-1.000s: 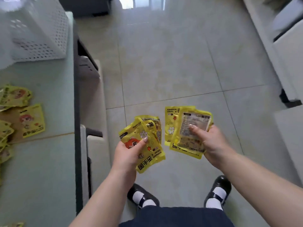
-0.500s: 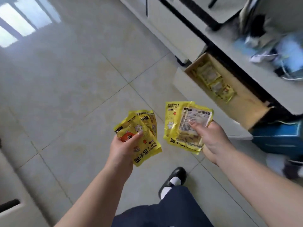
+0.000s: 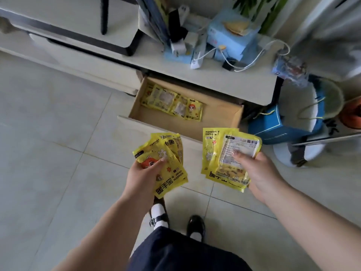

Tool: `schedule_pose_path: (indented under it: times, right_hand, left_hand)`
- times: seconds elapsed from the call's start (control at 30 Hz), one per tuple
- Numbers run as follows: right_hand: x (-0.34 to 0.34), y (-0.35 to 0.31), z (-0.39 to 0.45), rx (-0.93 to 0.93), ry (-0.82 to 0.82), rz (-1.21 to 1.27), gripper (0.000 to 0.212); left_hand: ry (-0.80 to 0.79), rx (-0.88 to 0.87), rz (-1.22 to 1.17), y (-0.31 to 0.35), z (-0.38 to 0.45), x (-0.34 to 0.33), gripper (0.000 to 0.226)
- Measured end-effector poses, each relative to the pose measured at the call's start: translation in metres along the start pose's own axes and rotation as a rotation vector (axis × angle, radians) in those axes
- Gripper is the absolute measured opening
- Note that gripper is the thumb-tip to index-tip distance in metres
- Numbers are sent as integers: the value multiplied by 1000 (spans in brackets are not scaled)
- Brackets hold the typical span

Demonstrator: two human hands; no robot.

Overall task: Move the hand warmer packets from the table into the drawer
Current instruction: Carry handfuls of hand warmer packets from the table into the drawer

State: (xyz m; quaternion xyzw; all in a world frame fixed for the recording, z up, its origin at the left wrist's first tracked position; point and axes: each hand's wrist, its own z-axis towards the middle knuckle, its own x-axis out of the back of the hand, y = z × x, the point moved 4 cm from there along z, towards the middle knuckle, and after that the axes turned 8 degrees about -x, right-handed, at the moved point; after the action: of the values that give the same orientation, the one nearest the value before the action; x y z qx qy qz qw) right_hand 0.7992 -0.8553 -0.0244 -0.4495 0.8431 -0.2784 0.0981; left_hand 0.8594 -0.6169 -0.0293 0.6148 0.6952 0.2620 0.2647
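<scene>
My left hand (image 3: 143, 177) grips a fan of yellow hand warmer packets (image 3: 168, 153), thumb on top. My right hand (image 3: 256, 171) holds a second stack of yellow packets (image 3: 220, 153), the top one showing its printed back. Both bundles hover over the tiled floor just in front of the open drawer (image 3: 224, 116), a wooden box pulled out of a low white cabinet. Several yellow packets (image 3: 172, 102) lie flat in the drawer's back left part. The table is out of view.
The cabinet top (image 3: 214, 75) carries a blue box, white cables and chargers. A blue bag (image 3: 277, 124) and a white stool stand right of the drawer. A dark chair leg (image 3: 103, 16) is at the back. My black shoes (image 3: 195, 225) stand on the tiles.
The view has swung from the table across the floor to the cabinet; the open drawer is now straight ahead and close. Both hands keep their packets, held the same way.
</scene>
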Motion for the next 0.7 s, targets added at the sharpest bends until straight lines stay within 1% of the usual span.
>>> schedule_pose_path:
  times: [0.13,0.23,0.3,0.37,0.47,0.6,0.67,0.7]
  right_hand:
    - [15,-15,33,-39,92,61,8]
    - [16,-23,56,-63,127,111,3]
    - [9,-23,79,-97,114,171,6]
    - [2,-18,103,-121,94,213,13]
    - [-9,-11,152,-154,81,230,17]
    - [-19,-10,217,-168,53,217,15]
    - [-21,-9,257,-154,60,195,9]
    - [-20,-3,280,-151,59,199,10]
  left_hand:
    - [-78,34,100,16,47,-34,23]
    - [-137,57,204,30,86,-57,25]
    - [-161,46,261,38,117,-70,22]
    - [-175,36,298,41,145,-84,19]
    - [-200,37,377,33,199,-106,19]
    - [-228,22,528,15,263,-129,23]
    - [-203,19,561,-2,298,-140,25]
    - [-190,27,572,-14,315,-145,27]
